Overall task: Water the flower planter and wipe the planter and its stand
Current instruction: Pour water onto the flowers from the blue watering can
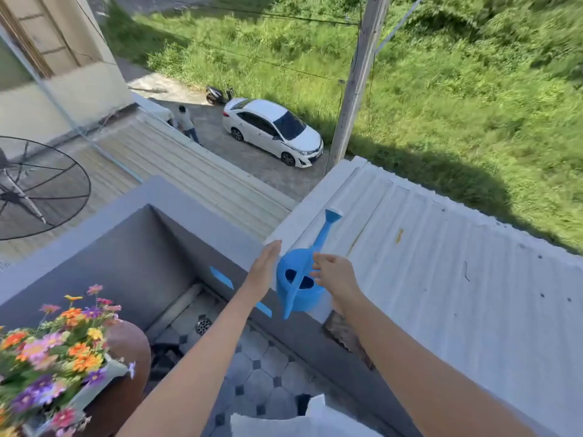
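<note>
A blue plastic watering can stands on the top of the grey balcony wall, its spout pointing away toward the white roof. My left hand is flat and open just left of the can, close to it. My right hand is on the can's right side with fingers spread near the handle, holding nothing. A white planter full of orange, purple, pink and yellow flowers sits at lower left on a round brown stand.
A white cloth lies at the bottom edge. The tiled balcony floor has a drain in the corner. Beyond the wall are a white corrugated roof, a satellite dish, a parked white car and a person far below.
</note>
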